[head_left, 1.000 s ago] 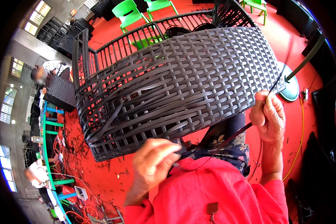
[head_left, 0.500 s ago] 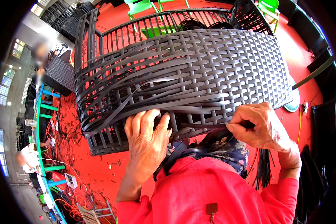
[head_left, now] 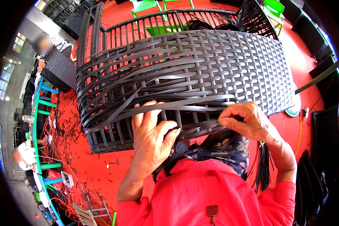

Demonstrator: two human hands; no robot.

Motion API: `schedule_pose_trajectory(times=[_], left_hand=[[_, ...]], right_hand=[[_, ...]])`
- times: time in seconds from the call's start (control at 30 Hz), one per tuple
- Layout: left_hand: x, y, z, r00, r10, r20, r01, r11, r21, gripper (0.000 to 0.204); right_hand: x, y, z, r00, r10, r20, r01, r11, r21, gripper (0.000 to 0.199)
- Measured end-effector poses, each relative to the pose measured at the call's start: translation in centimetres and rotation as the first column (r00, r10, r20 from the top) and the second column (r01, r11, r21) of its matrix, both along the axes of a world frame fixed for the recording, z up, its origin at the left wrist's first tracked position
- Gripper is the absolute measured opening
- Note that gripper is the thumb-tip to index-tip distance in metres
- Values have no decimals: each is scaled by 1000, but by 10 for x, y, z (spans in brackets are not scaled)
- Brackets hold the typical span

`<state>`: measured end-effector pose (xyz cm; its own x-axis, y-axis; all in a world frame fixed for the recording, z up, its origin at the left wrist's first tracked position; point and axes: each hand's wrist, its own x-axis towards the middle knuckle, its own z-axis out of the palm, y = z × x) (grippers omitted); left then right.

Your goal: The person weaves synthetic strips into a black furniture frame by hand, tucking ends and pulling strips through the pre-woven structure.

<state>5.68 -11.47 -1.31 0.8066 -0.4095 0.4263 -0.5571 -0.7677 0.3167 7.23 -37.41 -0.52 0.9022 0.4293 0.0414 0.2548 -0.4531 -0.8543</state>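
A half-woven panel of flat dark plastic strips (head_left: 229, 71) on a furniture frame lies in front of me; its right part is tightly woven. Over the left part, loose strips (head_left: 116, 88) hang in long curves across open slats. My left hand (head_left: 150, 137) is at the panel's near edge. Two of its fingers reach up against the loose strips, while thumb and index close on a dark strip beside the edge. Farther right, my right hand (head_left: 248, 122) pinches a strip at the near edge between thumb and index finger. Its other fingers are curled.
Behind the panel stand the frame's slatted back (head_left: 139, 30) and green chairs (head_left: 145, 5). Strip scraps litter the red floor (head_left: 98, 177). At left are a long green-edged bench (head_left: 36, 120) and two other people. A bundle of strips (head_left: 264, 169) hangs at right.
My right hand has shifted slightly left along the near edge. My left thumb and index have stretched to the right, and its upper fingers have moved up among the loose strips.
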Motion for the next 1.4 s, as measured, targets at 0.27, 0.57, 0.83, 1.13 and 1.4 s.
schedule_pose_trajectory(times=[0.27,0.57,0.83,1.13,1.4], left_hand=[[-6,16,1,992,127,-21,-128,945,-300,11],[-19,40,14,973,-4,-229,-128,820,-558,9],[-21,40,8,985,165,44,-166,986,25,17],[-11,40,4,994,113,-1,-112,984,138,17],[-18,52,7,989,148,11,-139,953,-268,6]], right_hand=[[-2,15,-1,786,50,616,75,982,-176,13],[20,83,1,885,256,389,-257,965,-49,16],[27,87,1,916,314,252,-312,949,-50,16],[29,104,-2,875,284,393,-227,956,-186,18],[17,106,5,872,261,415,-229,965,-125,18]])
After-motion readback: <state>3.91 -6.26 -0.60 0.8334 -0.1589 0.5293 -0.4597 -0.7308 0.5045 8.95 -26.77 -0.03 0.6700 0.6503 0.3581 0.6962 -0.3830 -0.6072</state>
